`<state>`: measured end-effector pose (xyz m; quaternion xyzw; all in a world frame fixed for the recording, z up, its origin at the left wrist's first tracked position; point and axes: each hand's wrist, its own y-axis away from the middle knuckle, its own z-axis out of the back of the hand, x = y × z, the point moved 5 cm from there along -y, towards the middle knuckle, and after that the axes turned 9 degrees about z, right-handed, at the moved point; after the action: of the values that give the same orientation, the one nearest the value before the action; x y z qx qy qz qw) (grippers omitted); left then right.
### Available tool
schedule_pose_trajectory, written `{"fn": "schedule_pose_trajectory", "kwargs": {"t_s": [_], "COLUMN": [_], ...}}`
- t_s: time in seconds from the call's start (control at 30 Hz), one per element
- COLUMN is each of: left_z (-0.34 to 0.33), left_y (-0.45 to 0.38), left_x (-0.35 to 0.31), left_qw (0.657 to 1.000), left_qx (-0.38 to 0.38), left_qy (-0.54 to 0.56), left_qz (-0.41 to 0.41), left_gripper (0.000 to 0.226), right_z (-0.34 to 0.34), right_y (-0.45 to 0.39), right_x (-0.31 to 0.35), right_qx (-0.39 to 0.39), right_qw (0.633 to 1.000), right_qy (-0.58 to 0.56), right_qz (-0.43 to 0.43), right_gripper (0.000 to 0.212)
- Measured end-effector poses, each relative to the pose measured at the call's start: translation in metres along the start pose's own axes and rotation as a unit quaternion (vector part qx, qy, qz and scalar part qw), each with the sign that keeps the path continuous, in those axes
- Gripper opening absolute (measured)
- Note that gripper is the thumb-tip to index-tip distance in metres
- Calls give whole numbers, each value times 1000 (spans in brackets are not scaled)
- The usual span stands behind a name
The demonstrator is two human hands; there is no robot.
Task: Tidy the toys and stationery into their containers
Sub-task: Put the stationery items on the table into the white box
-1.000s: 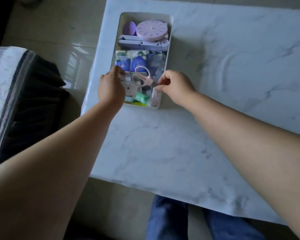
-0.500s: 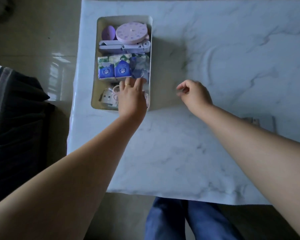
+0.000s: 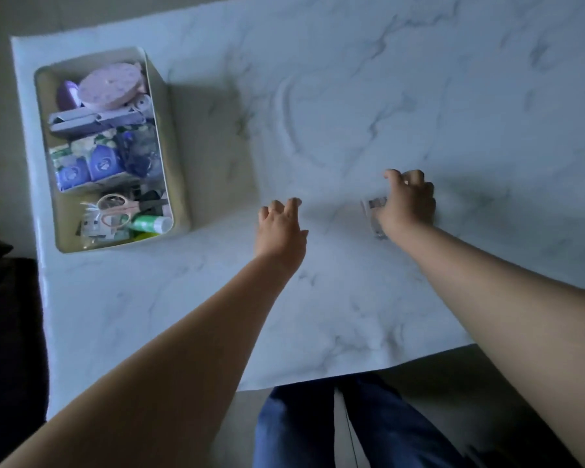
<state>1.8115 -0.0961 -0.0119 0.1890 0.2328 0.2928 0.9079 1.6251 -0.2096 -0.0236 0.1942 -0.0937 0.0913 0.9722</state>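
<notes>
A cream storage box [image 3: 174, 184] stands at the left end of the marble table [image 3: 352, 96]. It holds a round lilac case [image 3: 110, 84], purple boxes, blue tissue packs [image 3: 88, 167], pink-handled scissors [image 3: 119, 206] and a green tube [image 3: 149, 224]. My left hand [image 3: 281, 228] hovers over bare tabletop right of the box, fingers apart, holding nothing. My right hand [image 3: 407, 202] is further right, its fingers curled over a small clear packet [image 3: 374, 211] that lies on the table; most of the packet is hidden under the hand.
The table's front edge runs just above my blue-trousered legs [image 3: 318, 427]. A dark piece of furniture [image 3: 4, 315] fills the floor left of the table. Pale floor shows beyond the table's far left corner.
My left hand has left the box and moved right over the tabletop. My right hand has moved right and closed over the clear packet. The view has swung right.
</notes>
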Motion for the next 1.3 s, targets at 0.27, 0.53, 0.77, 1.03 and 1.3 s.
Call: {"fn": "schedule_pose_trajectory", "kwargs": {"t_s": [0.27,0.53,0.77,1.03,1.3], "left_z": [-32,-29,23,135,197], "left_y": [6,6,5,-1,-36], "left_x": [-35,-19,33,130,240], "left_qw": [999,999,993,977,961], "left_qx": [37,53,56,-88,-114], "left_qy": [-8,-2,85,159,182], "left_qz": [0,12,58,112,172], "left_gripper": [49,49,44,35,27], "right_z": [-7,-28,-39,-15,-50], "right_y": [-16,-8,9,31,56], "right_x": [-17,5,85,242,329], "right_qx": [78,174,141,217,283], "right_qw": [985,980,938,759,889], "right_qy": [133,92,-315,-608,-355], "right_qz": [77,38,-35,-86,60], "right_gripper": [46,82,19,18,25]}}
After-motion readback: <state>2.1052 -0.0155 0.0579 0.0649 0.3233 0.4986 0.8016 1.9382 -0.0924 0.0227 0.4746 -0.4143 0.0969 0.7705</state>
